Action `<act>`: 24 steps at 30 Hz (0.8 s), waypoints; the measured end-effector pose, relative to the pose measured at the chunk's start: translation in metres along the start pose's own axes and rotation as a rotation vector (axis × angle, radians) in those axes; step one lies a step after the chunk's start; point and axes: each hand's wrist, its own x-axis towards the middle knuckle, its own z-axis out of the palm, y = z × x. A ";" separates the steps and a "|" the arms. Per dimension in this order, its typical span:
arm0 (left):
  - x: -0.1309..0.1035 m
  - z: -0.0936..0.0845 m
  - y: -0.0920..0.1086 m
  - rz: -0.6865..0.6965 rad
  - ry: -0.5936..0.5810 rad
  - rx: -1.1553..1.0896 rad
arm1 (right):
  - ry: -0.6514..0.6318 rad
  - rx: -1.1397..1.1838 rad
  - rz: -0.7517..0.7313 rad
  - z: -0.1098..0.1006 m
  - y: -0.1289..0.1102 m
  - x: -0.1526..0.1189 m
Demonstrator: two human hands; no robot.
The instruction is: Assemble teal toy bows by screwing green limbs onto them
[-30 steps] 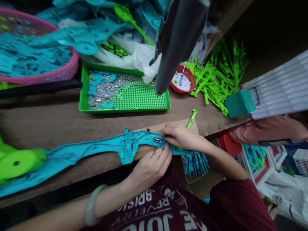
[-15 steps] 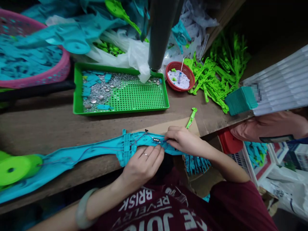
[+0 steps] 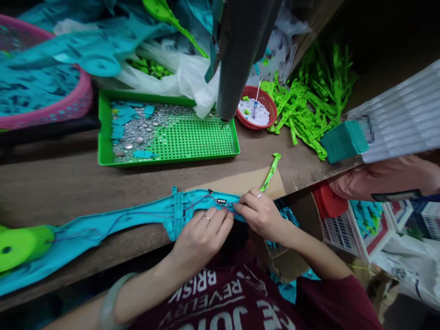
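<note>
Casing [image 3: 127,219] cut off at left.

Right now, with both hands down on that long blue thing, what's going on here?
A person is working bare-handed on a long blue plastic piece. The left hand is at its near edge; the right hand has its fingers bunched near the piece's right end, though what they pinch is too small to tell. Between them, a small shiny metal part sits in the piece. Beyond, a green tray holds metal bits, and a lime-green stick lies partly on cardboard.
</note>
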 end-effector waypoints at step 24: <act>0.003 0.000 -0.004 -0.026 -0.078 -0.082 | -0.318 -0.029 0.092 -0.011 -0.008 0.002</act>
